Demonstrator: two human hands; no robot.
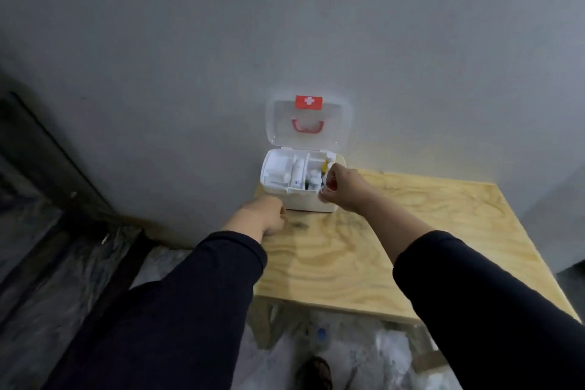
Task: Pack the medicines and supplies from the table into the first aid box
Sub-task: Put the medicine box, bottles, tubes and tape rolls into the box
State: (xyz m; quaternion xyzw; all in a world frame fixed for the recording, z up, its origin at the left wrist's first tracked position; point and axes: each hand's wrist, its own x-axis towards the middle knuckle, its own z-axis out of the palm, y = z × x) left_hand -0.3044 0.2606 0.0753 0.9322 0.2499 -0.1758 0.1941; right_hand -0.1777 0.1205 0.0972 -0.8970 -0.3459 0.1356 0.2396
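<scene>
Far left: dark door frame (47, 149) against the grey wall (158, 41), mottled floor (63, 263) below.

Left hand (264, 217), dark sleeve (190, 294) pushed up the forearm, fingers curled into a loose fist, resting on the near-left corner of the plywood bench (348, 256) just beside the box's front-left corner. Nothing visible inside the fist; cannot tell if it grips anything.

First aid box (304, 199): white, at the far-left end of the bench, back against the wall. Translucent lid (308, 119) stands upright, open, leaning on the wall, with a red cross label (309, 102) and a red handle (307, 127) showing through it. Inner tray (275, 172) divided into compartments: white rolls or pads at left, a white tube or bottle (297, 172) upright in the middle slot, small white bottles (314, 180) and something yellow (325, 165) in the right compartments. Details are too blurred to name further.

Right hand (340, 187), over the box's right rim, fingers pinched around a small item with red and white parts (329, 187); too small to identify. The hand overlaps the right compartment edge; cannot tell if the item touches the box.

Right part of the bench is bare wood. Below the near edge: 1 bench leg (262, 323), a shoe tip (316, 372) on the floor.
</scene>
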